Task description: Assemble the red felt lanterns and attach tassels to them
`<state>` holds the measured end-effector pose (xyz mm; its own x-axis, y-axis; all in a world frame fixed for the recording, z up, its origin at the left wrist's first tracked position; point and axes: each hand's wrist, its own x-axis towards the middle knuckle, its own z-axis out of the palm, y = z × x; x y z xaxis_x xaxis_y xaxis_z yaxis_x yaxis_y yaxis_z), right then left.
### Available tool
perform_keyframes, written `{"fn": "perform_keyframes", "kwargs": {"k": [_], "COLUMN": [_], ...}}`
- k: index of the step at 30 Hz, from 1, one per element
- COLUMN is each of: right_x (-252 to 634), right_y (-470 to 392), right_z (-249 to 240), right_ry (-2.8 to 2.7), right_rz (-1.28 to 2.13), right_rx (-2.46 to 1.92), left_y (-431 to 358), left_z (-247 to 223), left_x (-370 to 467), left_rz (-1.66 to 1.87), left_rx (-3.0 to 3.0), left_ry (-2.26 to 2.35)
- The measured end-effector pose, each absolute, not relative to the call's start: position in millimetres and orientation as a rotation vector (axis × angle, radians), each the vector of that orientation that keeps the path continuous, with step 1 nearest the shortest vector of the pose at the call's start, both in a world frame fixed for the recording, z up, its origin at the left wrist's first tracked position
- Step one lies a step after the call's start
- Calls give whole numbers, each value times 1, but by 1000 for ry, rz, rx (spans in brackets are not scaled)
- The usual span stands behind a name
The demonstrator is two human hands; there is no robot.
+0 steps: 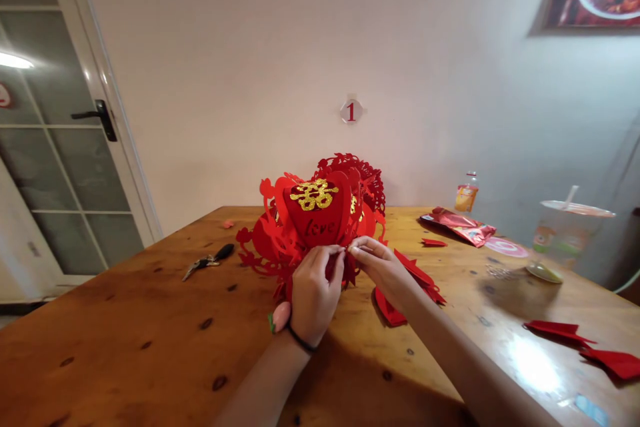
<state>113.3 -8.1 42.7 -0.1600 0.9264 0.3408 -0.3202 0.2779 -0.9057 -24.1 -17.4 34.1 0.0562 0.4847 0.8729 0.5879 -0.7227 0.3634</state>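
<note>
A red cut-out lantern (320, 213) with gold characters and the word "love" stands in the middle of the wooden table. At its lower front edge, my left hand (319, 280) pinches part of the red material, its fingertips pressed together. Close beside it on the right, my right hand (381, 265) has thumb and forefinger pinched at the same edge; what lies between them is too small to make out. The two hands' fingertips nearly touch. A black band with a pink charm circles my left wrist.
Keys (207, 261) lie left on the table (150, 360). Folded red pieces (390, 307) rest beside my right forearm, others (560, 330) farther right. Toward the back right are a red packet (463, 225), a bottle (467, 193), a lidded cup (563, 233) and small metal rings (500, 272).
</note>
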Motion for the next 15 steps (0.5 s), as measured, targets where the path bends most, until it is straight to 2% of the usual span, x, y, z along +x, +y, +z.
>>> {"fn": "perform_keyframes", "kwargs": {"k": [7, 15], "right_x": [117, 119], "right_y": [-5, -3], "right_z": [42, 39], "right_ry": [-1114, -1054], "right_rz": [1547, 1603], "right_rx": [-578, -583], "left_y": [-23, -22], "left_z": [38, 37], "left_x": [-22, -21], "left_rz": [-1923, -1925], "left_rx": [-2286, -2292], "left_ry": [-1157, -1151]}}
